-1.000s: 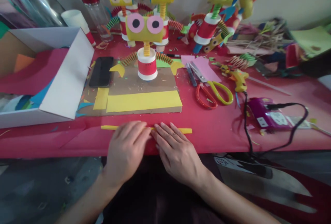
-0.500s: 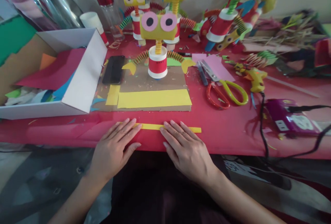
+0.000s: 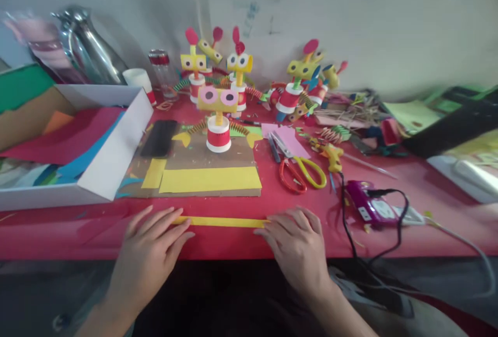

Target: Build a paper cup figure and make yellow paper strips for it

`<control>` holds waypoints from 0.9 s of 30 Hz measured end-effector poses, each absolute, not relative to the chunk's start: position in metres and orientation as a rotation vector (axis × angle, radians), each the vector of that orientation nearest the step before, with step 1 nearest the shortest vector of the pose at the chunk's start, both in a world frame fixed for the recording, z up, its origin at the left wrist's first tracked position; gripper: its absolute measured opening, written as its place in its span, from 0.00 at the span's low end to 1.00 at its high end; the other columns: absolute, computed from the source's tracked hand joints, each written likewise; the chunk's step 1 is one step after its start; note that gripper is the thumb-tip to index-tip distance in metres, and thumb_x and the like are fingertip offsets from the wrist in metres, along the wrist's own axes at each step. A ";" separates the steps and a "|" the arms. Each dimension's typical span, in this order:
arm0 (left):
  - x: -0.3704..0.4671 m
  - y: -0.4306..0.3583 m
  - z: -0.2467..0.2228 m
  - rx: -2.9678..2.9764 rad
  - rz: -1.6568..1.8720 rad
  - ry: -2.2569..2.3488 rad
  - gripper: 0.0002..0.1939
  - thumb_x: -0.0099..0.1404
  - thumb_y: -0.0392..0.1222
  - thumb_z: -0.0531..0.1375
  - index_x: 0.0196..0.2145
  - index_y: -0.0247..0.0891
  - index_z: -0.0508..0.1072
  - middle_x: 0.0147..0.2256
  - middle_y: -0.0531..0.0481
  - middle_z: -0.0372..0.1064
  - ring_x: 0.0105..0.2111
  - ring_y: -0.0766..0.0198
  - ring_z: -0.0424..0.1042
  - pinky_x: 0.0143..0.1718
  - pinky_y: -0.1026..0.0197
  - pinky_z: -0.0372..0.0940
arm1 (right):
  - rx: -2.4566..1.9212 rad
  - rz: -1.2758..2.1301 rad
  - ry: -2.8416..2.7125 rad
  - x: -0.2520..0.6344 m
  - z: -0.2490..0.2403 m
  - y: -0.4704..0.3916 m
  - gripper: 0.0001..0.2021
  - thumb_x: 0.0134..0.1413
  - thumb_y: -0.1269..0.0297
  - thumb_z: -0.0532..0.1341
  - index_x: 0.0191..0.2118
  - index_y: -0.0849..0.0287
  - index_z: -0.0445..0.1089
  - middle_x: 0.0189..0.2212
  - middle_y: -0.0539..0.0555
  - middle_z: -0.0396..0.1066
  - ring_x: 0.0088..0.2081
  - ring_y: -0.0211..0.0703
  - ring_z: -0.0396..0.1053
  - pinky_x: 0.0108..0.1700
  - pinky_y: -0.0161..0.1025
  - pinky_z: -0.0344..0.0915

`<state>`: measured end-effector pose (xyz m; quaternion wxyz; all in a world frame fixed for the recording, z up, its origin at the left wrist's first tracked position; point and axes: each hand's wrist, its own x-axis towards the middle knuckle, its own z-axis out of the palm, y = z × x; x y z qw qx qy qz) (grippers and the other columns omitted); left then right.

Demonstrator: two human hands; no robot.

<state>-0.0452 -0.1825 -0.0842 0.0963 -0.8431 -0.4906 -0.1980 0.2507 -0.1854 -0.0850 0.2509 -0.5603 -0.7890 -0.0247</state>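
A narrow yellow paper strip lies crosswise on the red tabletop near its front edge. My left hand rests over the strip's left end, fingers stretched out and thumb apart. At the other end is my right hand, its fingers slightly bent and touching the strip, which they partly cover. Just beyond, a wider yellow paper piece and a small yellow piece lie on a brown cardboard sheet. A paper-cup figure with pink-rimmed eyes and folded-paper arms stands on the cardboard.
Left are an open white box of coloured paper and a black phone. Scissors, a yellow glue gun and a purple power socket with cables lie right. Several similar figures stand behind.
My hands have spread apart along the strip, the right one moving to its right end, so more of the strip shows between them. The head view has tilted up and turned right.
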 end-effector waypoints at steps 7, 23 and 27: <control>-0.014 -0.151 -0.075 -2.762 -0.411 -1.762 0.04 0.67 0.33 0.57 0.33 0.38 0.69 0.35 0.48 0.68 0.38 0.56 0.68 0.37 0.54 0.64 | -1.714 0.348 -2.256 0.239 -0.070 -0.162 0.03 0.57 0.71 0.64 0.36 0.55 0.71 0.36 0.53 0.73 0.40 0.50 0.67 0.41 0.43 0.58; -0.006 -0.172 -0.077 -2.828 -0.801 -1.578 0.07 0.67 0.38 0.59 0.32 0.42 0.75 0.32 0.56 0.76 0.33 0.62 0.72 0.38 0.56 0.57 | -1.384 0.371 -2.421 0.219 -0.067 -0.173 0.10 0.64 0.67 0.58 0.35 0.53 0.76 0.28 0.50 0.77 0.28 0.40 0.71 0.32 0.35 0.55; -0.034 -0.174 -0.076 -2.877 -0.742 -1.626 0.08 0.68 0.40 0.58 0.32 0.42 0.75 0.33 0.56 0.76 0.34 0.62 0.72 0.39 0.57 0.57 | -1.332 0.445 -2.387 0.234 -0.072 -0.175 0.12 0.64 0.67 0.56 0.35 0.53 0.77 0.28 0.49 0.78 0.29 0.39 0.72 0.33 0.34 0.57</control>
